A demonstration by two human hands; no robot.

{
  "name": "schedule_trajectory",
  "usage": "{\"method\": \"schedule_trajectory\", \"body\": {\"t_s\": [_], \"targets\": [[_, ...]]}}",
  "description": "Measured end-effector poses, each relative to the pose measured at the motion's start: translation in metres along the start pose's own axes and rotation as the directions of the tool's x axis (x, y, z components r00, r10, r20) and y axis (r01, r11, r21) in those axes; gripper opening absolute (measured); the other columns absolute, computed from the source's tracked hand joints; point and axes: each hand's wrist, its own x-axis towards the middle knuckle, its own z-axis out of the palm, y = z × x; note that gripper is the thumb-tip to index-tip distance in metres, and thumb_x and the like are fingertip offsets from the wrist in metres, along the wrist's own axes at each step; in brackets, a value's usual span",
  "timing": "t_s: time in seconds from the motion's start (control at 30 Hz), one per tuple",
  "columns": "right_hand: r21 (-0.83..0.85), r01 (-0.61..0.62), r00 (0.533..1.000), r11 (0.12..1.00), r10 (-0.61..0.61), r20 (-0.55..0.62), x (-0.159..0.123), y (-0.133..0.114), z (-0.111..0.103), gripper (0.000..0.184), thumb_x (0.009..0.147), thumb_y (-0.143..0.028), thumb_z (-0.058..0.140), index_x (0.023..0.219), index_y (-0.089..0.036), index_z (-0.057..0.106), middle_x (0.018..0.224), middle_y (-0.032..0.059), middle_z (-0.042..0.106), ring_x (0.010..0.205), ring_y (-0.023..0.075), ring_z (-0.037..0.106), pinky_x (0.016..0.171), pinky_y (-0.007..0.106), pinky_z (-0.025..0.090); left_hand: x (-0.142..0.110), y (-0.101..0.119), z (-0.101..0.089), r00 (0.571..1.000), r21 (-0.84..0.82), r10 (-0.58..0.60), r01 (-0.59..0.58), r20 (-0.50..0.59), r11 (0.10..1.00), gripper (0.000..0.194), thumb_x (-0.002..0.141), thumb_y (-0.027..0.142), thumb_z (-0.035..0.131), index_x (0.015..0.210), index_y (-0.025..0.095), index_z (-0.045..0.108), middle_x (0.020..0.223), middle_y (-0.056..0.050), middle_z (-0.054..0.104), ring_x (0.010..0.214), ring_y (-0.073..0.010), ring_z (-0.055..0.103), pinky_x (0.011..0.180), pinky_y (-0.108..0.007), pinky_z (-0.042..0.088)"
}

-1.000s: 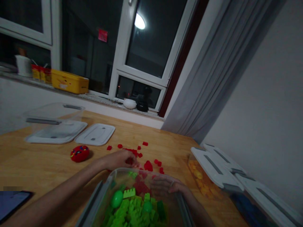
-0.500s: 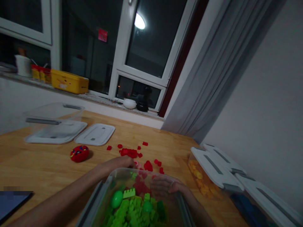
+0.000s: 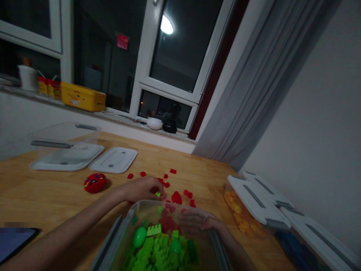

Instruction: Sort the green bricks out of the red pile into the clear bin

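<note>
My left hand (image 3: 143, 189) reaches over the far left corner of a clear plastic box (image 3: 141, 203), its fingers closed on a small light-green toy brick (image 3: 157, 194). The fingers partly hide the brick. My right hand (image 3: 201, 221) grips the far right part of the box from outside, with fingers seen blurrily through the clear wall. Inside the box lie many green toy bricks (image 3: 158, 250) and a green egg-shaped piece (image 3: 139, 237). Just beyond the box, red toy pieces (image 3: 176, 197) are scattered on the wooden table (image 3: 203, 177), some hidden behind my left hand.
A red patterned ball-like toy (image 3: 95, 183) lies at left, near white lids (image 3: 113, 160) and another clear box (image 3: 64, 133). A dark tablet-like object (image 3: 17, 244) rests at the near left edge. Lidded boxes (image 3: 261, 203) stand at right, one holding orange pieces (image 3: 235, 209).
My left hand has come up and back a little from among the red pieces, and a green brick now shows at its fingertips. My right hand and the box stay in place.
</note>
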Motion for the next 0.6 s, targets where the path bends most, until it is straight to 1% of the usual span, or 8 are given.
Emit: {"method": "schedule_trajectory", "body": {"t_s": [0.07,0.17,0.23,0.3,0.37,0.47,0.53,0.6], "targets": [[0.005,0.023,1.0,1.0,-0.022,-0.016,0.002,-0.001,0.003,0.069,0.065,-0.024,0.076,0.135,-0.024,0.074,0.154,0.0137,0.068,0.152,0.0358,0.055,0.13,0.06,0.031,-0.003,0.009,-0.013,0.999,-0.001,-0.004,0.004,-0.048,1.0,0.028,0.09,0.03,0.072,0.114,0.024,0.086,0.112,-0.008,0.084,0.099,-0.0239,0.075,0.09,-0.03,0.053],[0.019,0.055,0.998,0.998,-0.055,0.0,0.003,-0.002,0.012,0.071,0.063,-0.023,0.075,0.133,-0.024,0.076,0.15,0.013,0.071,0.148,0.0364,0.059,0.128,0.06,0.035,-0.009,0.024,-0.029,0.988,-0.032,0.033,-0.039,-0.151,0.999,0.029,0.095,0.035,0.072,0.12,0.024,0.083,0.123,-0.008,0.083,0.115,-0.0248,0.074,0.104,-0.032,0.051],[0.031,0.1,0.995,0.994,-0.1,-0.013,0.002,-0.001,0.021,0.069,0.063,-0.022,0.072,0.132,-0.024,0.078,0.146,0.0114,0.074,0.144,0.0355,0.063,0.127,0.058,0.039,-0.014,0.038,-0.037,0.977,-0.04,0.046,-0.055,-0.211,0.998,0.033,0.098,0.039,0.071,0.125,0.024,0.081,0.127,-0.009,0.082,0.117,-0.0255,0.074,0.104,-0.033,0.051],[0.043,0.15,0.987,0.988,-0.146,-0.066,-0.001,-0.002,0.032,0.067,0.065,-0.023,0.069,0.131,-0.022,0.078,0.144,0.012,0.076,0.141,0.0356,0.065,0.125,0.058,0.04,-0.02,0.056,-0.042,0.973,-0.038,0.054,-0.064,-0.226,0.997,0.036,0.099,0.041,0.071,0.129,0.024,0.079,0.131,-0.009,0.081,0.119,-0.0264,0.073,0.104,-0.034,0.052],[0.046,0.173,0.978,0.984,-0.166,-0.124,-0.005,-0.003,0.042,0.065,0.069,-0.024,0.068,0.133,-0.022,0.077,0.144,0.0134,0.075,0.141,0.0358,0.065,0.125,0.058,0.039,-0.026,0.076,-0.044,0.979,-0.039,0.066,-0.074,-0.193,0.996,0.034,0.099,0.042,0.071,0.128,0.025,0.081,0.129,-0.009,0.081,0.118,-0.0263,0.073,0.102,-0.033,0.052],[0.024,0.168,0.976,0.986,-0.163,-0.145,-0.008,-0.006,0.05,0.064,0.071,-0.024,0.068,0.135,-0.022,0.076,0.145,0.0135,0.074,0.141,0.0357,0.064,0.125,0.058,0.039,-0.034,0.105,-0.043,0.993,-0.05,0.083,-0.087,-0.079,0.995,0.031,0.1,0.046,0.07,0.117,0.026,0.085,0.113,-0.006,0.084,0.102,-0.0233,0.076,0.09,-0.031,0.053],[0.012,0.165,0.979,0.986,-0.162,-0.126,-0.006,-0.008,0.051,0.065,0.069,-0.023,0.067,0.133,-0.023,0.077,0.144,0.0128,0.076,0.14,0.0357,0.066,0.124,0.058,0.04,-0.036,0.117,-0.038,0.998,-0.049,0.068,-0.067,0.011,0.997,0.029,0.099,0.044,0.07,0.113,0.025,0.086,0.104,-0.005,0.084,0.091,-0.0219,0.076,0.081,-0.03,0.052],[0.017,0.166,0.981,0.986,-0.163,-0.109,-0.005,-0.009,0.051,0.066,0.067,-0.022,0.066,0.132,-0.022,0.078,0.142,0.0124,0.076,0.139,0.0354,0.067,0.123,0.058,0.041,-0.034,0.122,-0.03,0.996,-0.038,0.049,-0.046,0.078,0.998,0.024,0.096,0.038,0.073,0.113,0.026,0.086,0.103,-0.005,0.085,0.089,-0.0228,0.076,0.076,-0.031,0.051]]}}
